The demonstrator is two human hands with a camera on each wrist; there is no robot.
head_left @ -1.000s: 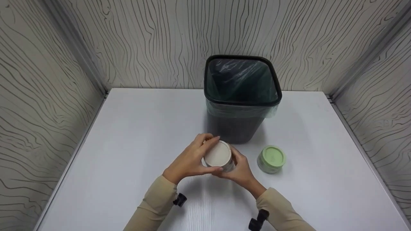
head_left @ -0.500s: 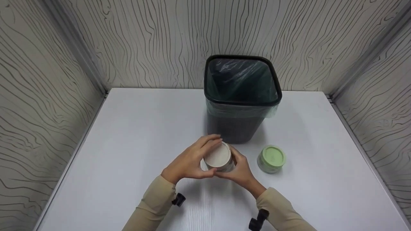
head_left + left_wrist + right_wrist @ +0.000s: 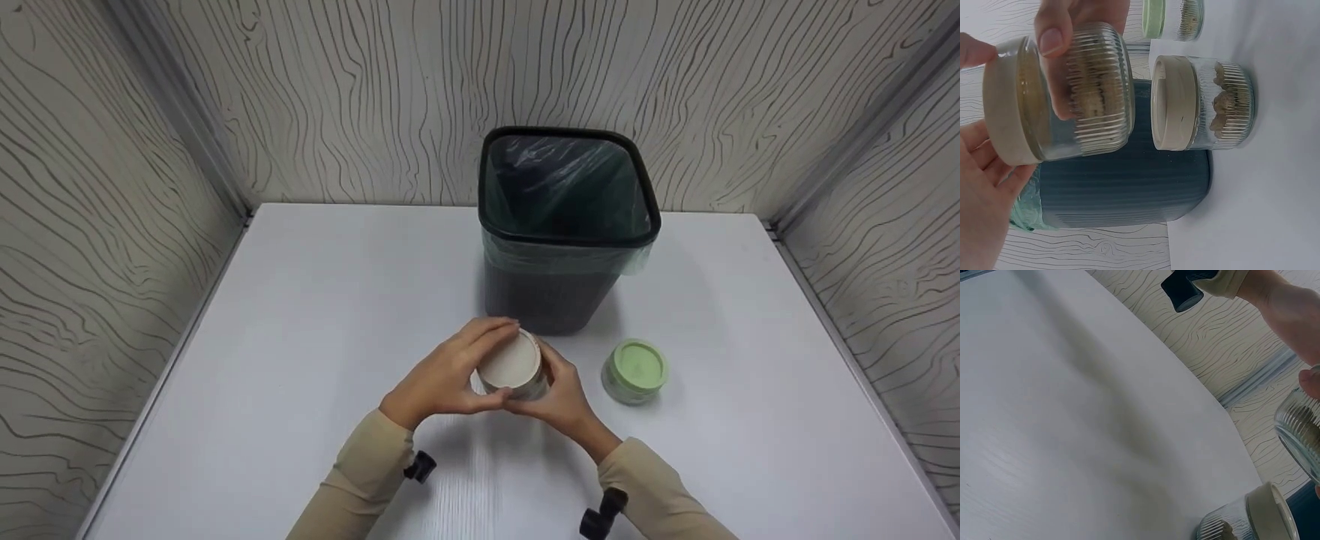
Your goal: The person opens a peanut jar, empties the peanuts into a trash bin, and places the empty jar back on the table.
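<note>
A ribbed glass jar (image 3: 1098,124) with a beige lid (image 3: 510,361) is held above the table. My left hand (image 3: 448,373) grips the lid, thumb on the near side and fingers round the far side. My right hand (image 3: 559,397) holds the glass body from the right. Brownish contents show through the ribbed glass. In the left wrist view a second beige-lidded jar (image 3: 1227,107), with brown clumps inside, stands on the table beyond the held one. The head view hides that second jar behind the hands and the held jar.
To the right stands a jar with a green lid (image 3: 639,366). A dark bin (image 3: 551,289) lined with a thin greenish bag is just beyond the hands. The white table (image 3: 315,300) meets wood-patterned panels (image 3: 360,105) at the back and sides.
The left thumb has slid off the lid's near edge and come back onto it, while the left fingers have shifted along the far edge. The right hand has stayed in place.
</note>
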